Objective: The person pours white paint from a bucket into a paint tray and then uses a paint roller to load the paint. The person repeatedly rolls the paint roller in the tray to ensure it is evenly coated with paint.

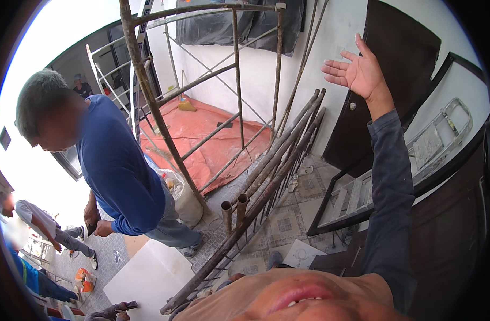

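My right hand (363, 77) is raised at the upper right with its palm showing and its fingers spread. Nothing is in it. The dark grey sleeve of that arm runs up from the lower right. In the picture, the hand overlaps the white wall and the edge of a dark brown door (387, 59); whether it touches either, I cannot tell. Long rusty metal pipes (280, 155) lean in a bundle to the left of the arm. My left hand is not visible.
A rusty scaffold frame (207, 77) stands over a red tarp (207, 128). A person in a blue shirt (119, 166) stands left, holding a small dark object. Nearby are a filled white sack (187, 206), a white board (148, 273), a black frame (336, 227) and a stepladder (430, 142).
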Demonstrator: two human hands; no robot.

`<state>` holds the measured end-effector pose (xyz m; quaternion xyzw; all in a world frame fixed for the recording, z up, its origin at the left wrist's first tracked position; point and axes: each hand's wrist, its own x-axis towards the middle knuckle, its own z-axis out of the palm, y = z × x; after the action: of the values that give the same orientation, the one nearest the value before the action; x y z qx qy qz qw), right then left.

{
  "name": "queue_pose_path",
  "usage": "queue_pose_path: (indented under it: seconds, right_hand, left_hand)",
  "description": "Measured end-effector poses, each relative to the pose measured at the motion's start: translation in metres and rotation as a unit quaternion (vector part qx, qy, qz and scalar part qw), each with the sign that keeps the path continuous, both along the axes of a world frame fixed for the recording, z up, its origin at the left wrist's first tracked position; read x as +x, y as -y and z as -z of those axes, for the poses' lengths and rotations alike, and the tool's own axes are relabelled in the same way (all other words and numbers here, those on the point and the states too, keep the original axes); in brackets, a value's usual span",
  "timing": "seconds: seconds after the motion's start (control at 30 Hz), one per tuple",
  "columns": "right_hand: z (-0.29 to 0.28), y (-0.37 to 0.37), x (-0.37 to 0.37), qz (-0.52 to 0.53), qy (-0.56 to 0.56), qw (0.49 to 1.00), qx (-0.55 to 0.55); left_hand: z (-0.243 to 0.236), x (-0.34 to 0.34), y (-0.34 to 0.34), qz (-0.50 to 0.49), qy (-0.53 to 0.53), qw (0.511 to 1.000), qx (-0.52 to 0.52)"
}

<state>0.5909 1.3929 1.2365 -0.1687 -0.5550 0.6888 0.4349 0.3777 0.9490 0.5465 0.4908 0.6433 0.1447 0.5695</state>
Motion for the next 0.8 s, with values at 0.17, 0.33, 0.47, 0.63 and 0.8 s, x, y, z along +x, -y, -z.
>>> queue_pose_path:
  seconds: [0.17,0.33,0.47,0.63,0.8]
  right_hand:
    - [-0.127,-0.131,-0.094,-0.028,-0.017,0.998,-0.059]
    - [-0.182,-0.22,-0.157,-0.066,-0.07,0.995,0.032]
    - [-0.165,-0.268,-0.202,-0.034,-0.015,0.987,0.156]
    - [-0.12,-0.306,-0.265,-0.012,0.022,0.986,0.167]
    - [-0.062,-0.319,-0.289,0.041,0.048,0.969,0.237]
  left_hand:
    - [-0.031,0.006,-0.041,-0.127,-0.029,0.991,-0.013]
    - [-0.037,0.027,-0.042,-0.241,-0.068,0.968,-0.009]
    - [-0.029,0.056,-0.034,-0.345,-0.098,0.933,-0.027]
    - [-0.043,0.072,-0.027,-0.431,-0.095,0.896,-0.05]
    - [-0.074,0.086,-0.023,-0.55,-0.04,0.833,-0.044]
